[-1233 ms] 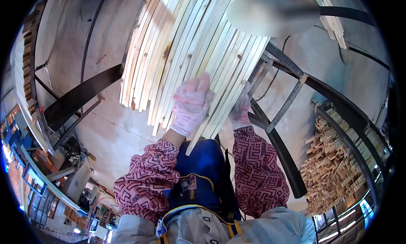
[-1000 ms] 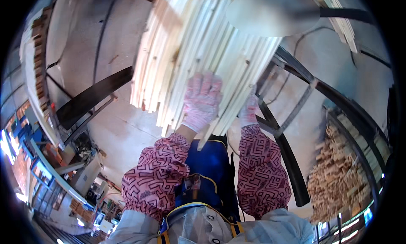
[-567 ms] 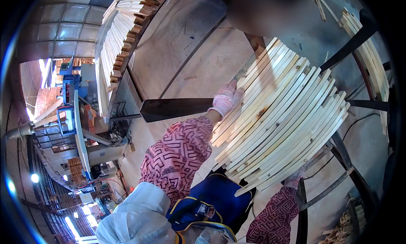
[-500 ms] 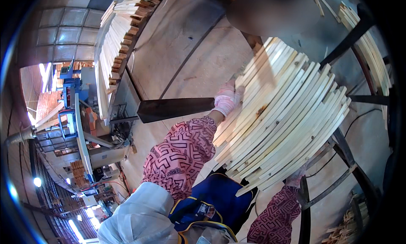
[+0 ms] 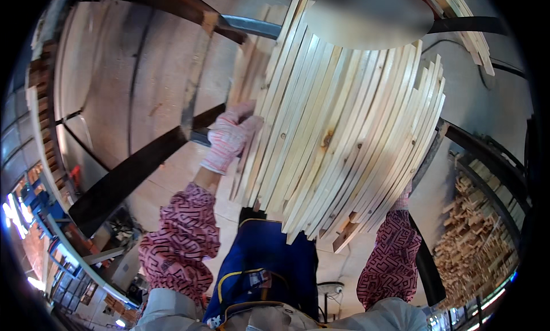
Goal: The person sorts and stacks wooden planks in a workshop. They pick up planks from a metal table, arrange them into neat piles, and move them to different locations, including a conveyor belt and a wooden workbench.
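Observation:
A broad bundle of pale wooden strips (image 5: 321,142) lies side by side in front of me, lengthwise away from my body, with uneven ends and a few dark knots. At its left edge my left hand (image 5: 230,137), in a white-and-pink knit glove, is closed on the outer strips, fingers reaching over the side. My right hand (image 5: 403,200) presses against the lower right edge; the bundle hides most of its fingers. Patterned pink sleeve covers are on both forearms. One strip with a darker end (image 5: 345,234) sticks out toward me near the right.
Dark metal bars (image 5: 129,179) of a stand extend left of the bundle, and another bar (image 5: 484,159) curves on the right. A large pile of cut wood pieces (image 5: 478,239) is at the lower right. More long strips (image 5: 461,21) lie at the far right. A blurred patch covers the bundle's far end.
My view has turned, so the bundle now points more straight ahead and looks closer. Both hands stay at its sides. The wood pile at the right shows more fully.

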`<action>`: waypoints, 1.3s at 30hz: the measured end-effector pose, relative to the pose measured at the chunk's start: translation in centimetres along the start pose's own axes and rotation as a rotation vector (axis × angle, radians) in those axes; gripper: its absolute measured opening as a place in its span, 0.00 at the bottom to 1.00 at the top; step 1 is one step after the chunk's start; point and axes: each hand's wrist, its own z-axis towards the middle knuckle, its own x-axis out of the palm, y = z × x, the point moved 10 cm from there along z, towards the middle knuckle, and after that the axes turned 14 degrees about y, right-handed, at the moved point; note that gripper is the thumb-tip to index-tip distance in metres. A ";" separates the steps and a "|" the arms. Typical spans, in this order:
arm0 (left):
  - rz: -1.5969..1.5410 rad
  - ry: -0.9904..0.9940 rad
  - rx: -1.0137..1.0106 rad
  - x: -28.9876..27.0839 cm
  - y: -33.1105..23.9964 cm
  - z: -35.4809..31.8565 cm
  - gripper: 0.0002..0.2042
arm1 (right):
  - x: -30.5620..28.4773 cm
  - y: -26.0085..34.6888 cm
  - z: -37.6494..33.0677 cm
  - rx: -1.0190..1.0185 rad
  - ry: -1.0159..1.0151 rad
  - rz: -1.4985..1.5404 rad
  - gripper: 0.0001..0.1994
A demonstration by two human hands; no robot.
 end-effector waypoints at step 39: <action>-0.817 0.398 0.288 -0.4 -1.2 -16.7 0.08 | 19.3 10.1 -7.6 -0.347 -0.126 -0.759 0.28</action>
